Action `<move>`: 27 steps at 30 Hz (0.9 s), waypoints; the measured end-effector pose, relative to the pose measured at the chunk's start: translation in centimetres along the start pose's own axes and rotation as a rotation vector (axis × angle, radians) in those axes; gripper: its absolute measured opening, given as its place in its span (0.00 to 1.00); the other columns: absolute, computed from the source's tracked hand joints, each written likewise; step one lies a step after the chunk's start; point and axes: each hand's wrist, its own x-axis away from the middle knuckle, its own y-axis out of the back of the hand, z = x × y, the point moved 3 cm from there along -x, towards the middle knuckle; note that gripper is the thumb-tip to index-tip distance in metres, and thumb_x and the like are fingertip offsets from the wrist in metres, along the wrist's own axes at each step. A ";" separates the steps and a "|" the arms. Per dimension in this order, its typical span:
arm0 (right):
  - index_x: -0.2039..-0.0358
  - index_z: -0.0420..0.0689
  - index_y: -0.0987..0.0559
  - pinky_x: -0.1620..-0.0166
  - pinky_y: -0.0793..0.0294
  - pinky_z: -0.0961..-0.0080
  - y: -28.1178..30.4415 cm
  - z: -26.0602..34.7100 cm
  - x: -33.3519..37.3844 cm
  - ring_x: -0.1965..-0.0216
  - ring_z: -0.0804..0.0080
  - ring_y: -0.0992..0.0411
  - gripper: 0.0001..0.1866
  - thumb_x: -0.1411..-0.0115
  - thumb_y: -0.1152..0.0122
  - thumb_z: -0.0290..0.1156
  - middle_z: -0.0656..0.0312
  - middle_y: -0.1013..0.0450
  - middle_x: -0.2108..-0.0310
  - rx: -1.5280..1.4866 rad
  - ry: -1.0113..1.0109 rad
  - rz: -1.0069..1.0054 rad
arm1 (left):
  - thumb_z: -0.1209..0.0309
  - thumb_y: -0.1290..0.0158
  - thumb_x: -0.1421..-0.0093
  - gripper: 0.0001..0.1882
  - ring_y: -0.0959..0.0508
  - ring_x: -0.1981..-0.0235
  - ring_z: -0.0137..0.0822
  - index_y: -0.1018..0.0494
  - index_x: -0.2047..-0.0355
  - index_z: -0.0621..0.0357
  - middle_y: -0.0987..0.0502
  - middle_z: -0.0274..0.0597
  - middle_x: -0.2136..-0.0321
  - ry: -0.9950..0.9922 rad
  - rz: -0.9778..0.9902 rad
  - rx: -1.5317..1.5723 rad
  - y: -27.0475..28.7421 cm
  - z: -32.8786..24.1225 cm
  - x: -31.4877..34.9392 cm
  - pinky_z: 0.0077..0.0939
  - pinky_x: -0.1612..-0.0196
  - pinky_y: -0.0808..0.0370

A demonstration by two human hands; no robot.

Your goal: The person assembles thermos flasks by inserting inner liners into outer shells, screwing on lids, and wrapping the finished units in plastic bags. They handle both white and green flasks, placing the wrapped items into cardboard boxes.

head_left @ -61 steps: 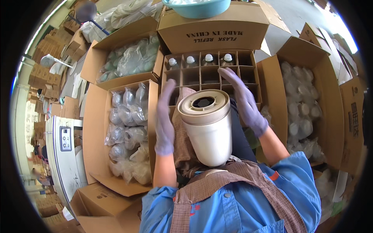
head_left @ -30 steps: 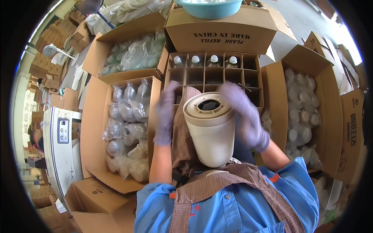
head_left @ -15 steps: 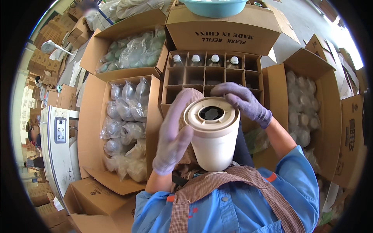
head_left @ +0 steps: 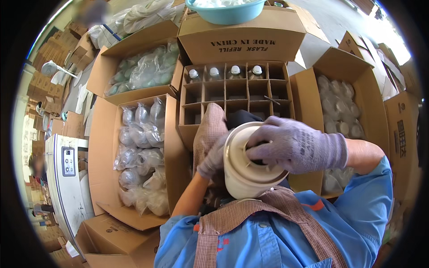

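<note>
A cream plastic flask body (head_left: 237, 179) stands in my lap, tilted, with its ribbed round base ring (head_left: 237, 138) facing up. My left hand (head_left: 212, 157), in a pale purple-grey glove, wraps the flask's left side; its fingertips are hidden behind it. Over the ring lies my gloved right hand (head_left: 304, 145), fingers bent into the central opening and closed on the ring. The right hand covers most of that opening. Just beyond is a divided carton (head_left: 214, 100) with several white-capped bottles (head_left: 235, 71) in its far row.
At the left, an open carton (head_left: 172, 156) holds bagged glass flask liners (head_left: 143, 120); another carton (head_left: 100, 73) behind it holds greenish ones. More liners (head_left: 339, 107) fill the right carton (head_left: 309, 107). A blue basin (head_left: 228, 17) sits at the far side. A white machine (head_left: 60, 192) stands far left.
My right hand has come down from the flask's far rim onto its base ring, fingers in the opening. The left hand, previously spread beside it, now wraps its side. The flask is more tilted.
</note>
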 end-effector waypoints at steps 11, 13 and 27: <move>0.67 0.37 0.23 0.64 0.25 0.66 -6.6 -3.8 15.2 0.71 0.54 0.24 0.12 0.43 0.39 0.33 0.50 0.25 0.76 -0.429 -1.192 -0.295 | 0.64 0.38 0.44 0.27 0.24 0.55 0.52 0.27 0.47 0.65 0.25 0.52 0.53 -0.464 -0.060 -0.911 -11.4 -4.1 8.2 0.41 0.49 0.27; 0.68 0.35 0.23 0.65 0.25 0.68 -9.1 -5.1 17.9 0.73 0.66 0.25 0.15 0.41 0.39 0.37 0.55 0.26 0.76 -0.555 -1.106 -0.402 | 0.62 0.37 0.44 0.30 0.26 0.49 0.50 0.29 0.44 0.64 0.28 0.53 0.48 -0.357 -0.174 -1.077 -10.2 -2.8 8.7 0.41 0.45 0.29; 0.54 0.45 0.21 0.62 0.24 0.63 -5.9 4.5 15.8 0.66 0.50 0.26 0.20 0.50 0.31 0.27 0.52 0.27 0.63 0.106 -0.322 -0.311 | 0.69 0.50 0.34 0.09 0.27 0.65 0.24 0.26 0.59 0.62 0.26 0.32 0.67 0.093 -0.535 -0.004 -5.3 5.5 10.8 0.19 0.61 0.28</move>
